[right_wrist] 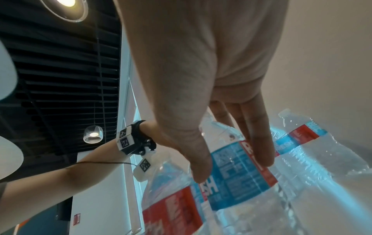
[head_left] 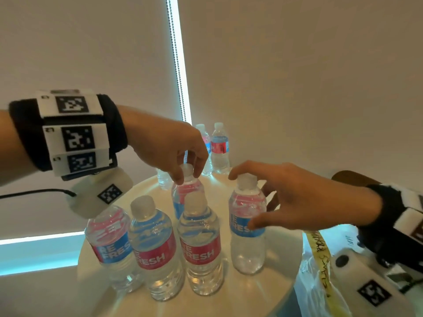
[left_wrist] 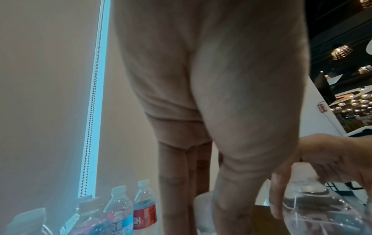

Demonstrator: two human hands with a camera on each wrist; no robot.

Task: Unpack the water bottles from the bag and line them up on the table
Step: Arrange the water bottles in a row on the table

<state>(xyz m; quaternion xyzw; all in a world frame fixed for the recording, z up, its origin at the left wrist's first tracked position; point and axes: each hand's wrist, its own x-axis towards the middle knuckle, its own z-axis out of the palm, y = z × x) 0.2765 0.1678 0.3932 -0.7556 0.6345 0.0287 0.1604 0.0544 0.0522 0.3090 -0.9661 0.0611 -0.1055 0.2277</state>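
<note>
Water bottles (head_left: 158,245) stand upright, crowded on round table (head_left: 274,291). Left hand (head_left: 167,145) pinches middle bottle's cap (head_left: 187,169). Right hand (head_left: 295,197) spread loose around rightmost bottle (head_left: 247,225), thumb touching label. Plastic bag (head_left: 313,280) at right edge.

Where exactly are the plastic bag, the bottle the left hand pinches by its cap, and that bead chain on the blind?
Translucent plastic bag (head_left: 306,284), head view, on its crinkled side.
Clear plastic water bottle pinched by the cap (head_left: 186,191), head view, on its shoulder.
Metal bead chain (head_left: 175,53), head view, mid-length.
</note>
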